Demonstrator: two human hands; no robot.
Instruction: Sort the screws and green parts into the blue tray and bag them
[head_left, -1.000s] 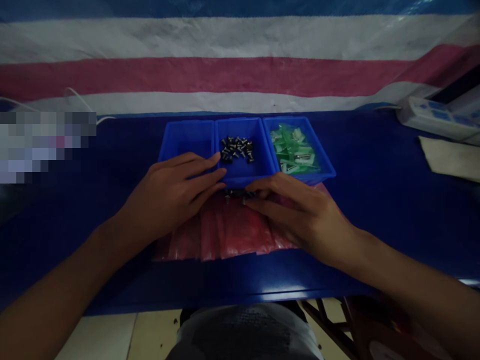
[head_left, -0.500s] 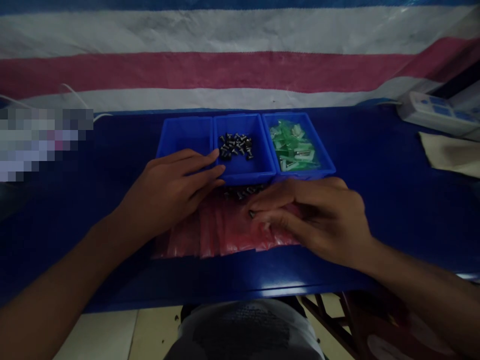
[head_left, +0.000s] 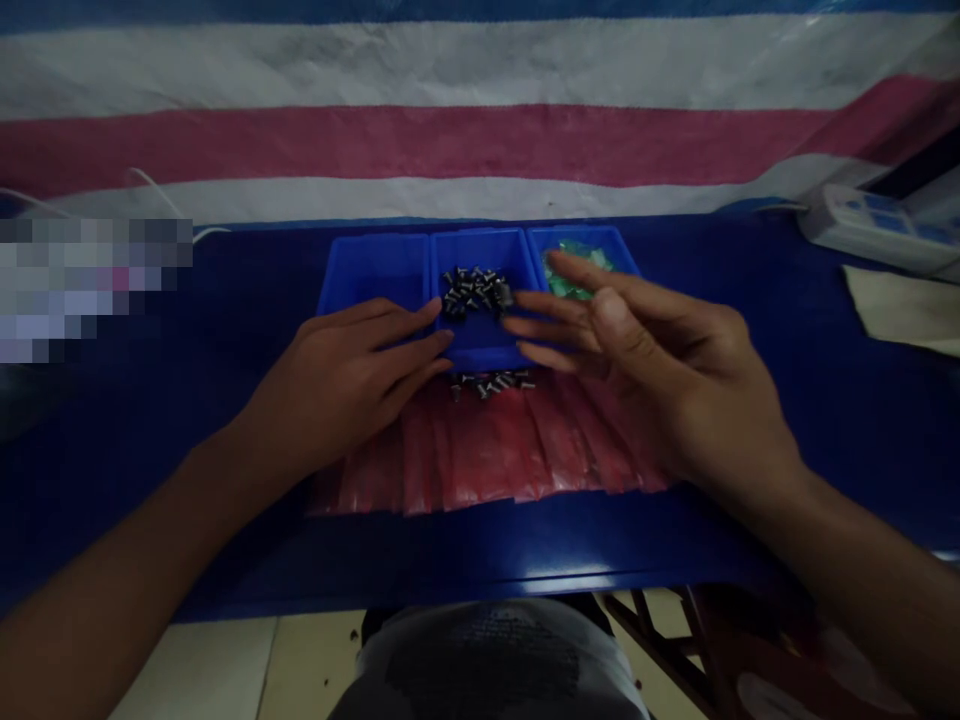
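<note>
1. Screws [head_left: 474, 290] lie in a dark heap inside the middle tray [head_left: 480, 345] of three blue trays standing side by side on the blue table [head_left: 750, 300].
2. The right hand [head_left: 660, 370] is raised over the middle tray's right edge, palm turned left and fingers spread open; a small dark bit shows at its upper fingertip beside the heap, but whether it pinches a screw cannot be told.
3. The left hand [head_left: 352, 375] lies flat and open on the table just left of the middle tray — its fingertips touch that tray's front left corner and grip nothing.
4. A short row of loose screws [head_left: 491, 381] sits just in front of the middle tray, at the far edge of the red bags [head_left: 487, 450].
5. The red bags are fanned out flat on the table in front of the middle tray, between the two hands.
6. The left tray [head_left: 371, 270] touches the middle tray's left wall.
7. The right tray [head_left: 581, 240] touches its right wall and holds green packets [head_left: 570, 285] — partly hidden behind the right hand.
8. Far right of the middle tray lie a white power strip [head_left: 870, 225] and a pale cloth [head_left: 900, 305].
</note>
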